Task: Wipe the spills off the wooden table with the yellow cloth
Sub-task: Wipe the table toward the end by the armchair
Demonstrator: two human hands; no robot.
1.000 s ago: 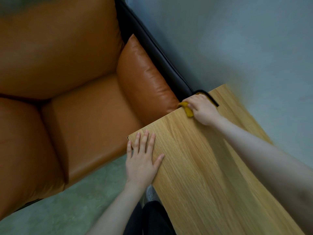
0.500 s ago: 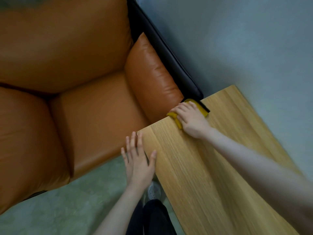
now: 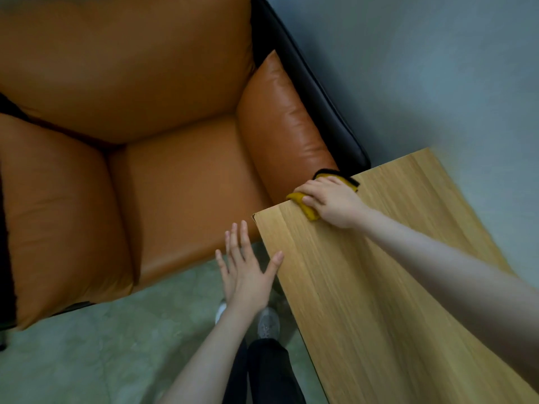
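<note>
At the bottom edge, my dark trouser legs and a grey shoe stand on the greenish floor, the second shoe mostly hidden behind my left forearm. Just above, my left hand is spread flat with straight fingers, holding nothing; its thumb tip reaches the near edge of the wooden table, though I cannot tell whether it touches. The table runs off the frame at lower right, and I can make out no spill on its grain. Farther along, my right hand presses the yellow cloth onto the table's far-left edge, fingers curled over it; most of the cloth is covered, only a yellow fold and a black-trimmed corner showing. Beyond sits the orange leather armchair, its armrest cushion just beside the table, its dark frame against the grey wall.
</note>
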